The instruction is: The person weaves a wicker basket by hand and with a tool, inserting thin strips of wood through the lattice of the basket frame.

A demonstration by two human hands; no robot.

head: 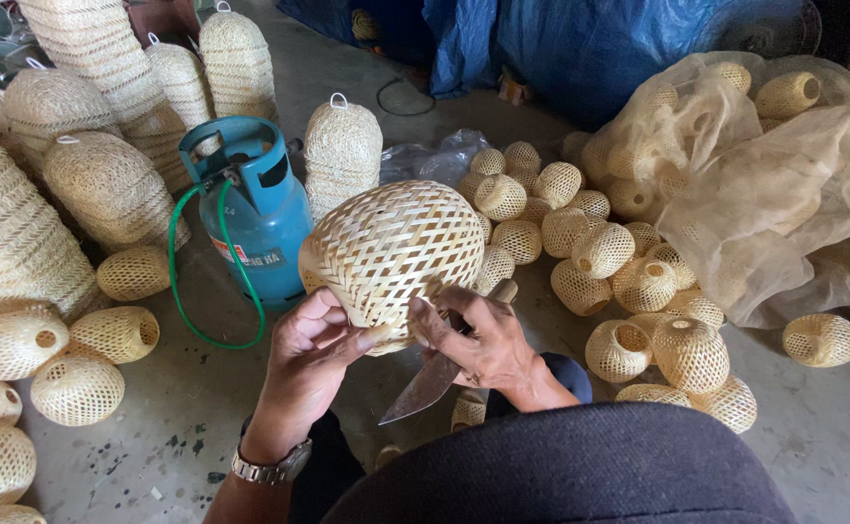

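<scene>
A woven basket is held above the floor, just right of the gas cylinder. The left hand is closed on the basket's lower rim, thumb pressed against the weave. The right hand is closed around a knife, its fingers also touching the rim; the blade is angled down and to the left, below the basket. A green hose is looped on the floor left of the cylinder. Small baskets are heaped well right of the cylinder, beside a plastic bag. Tall stacked baskets are crowded behind and left of it. Bare floor is left only in front of the cylinder.
</scene>
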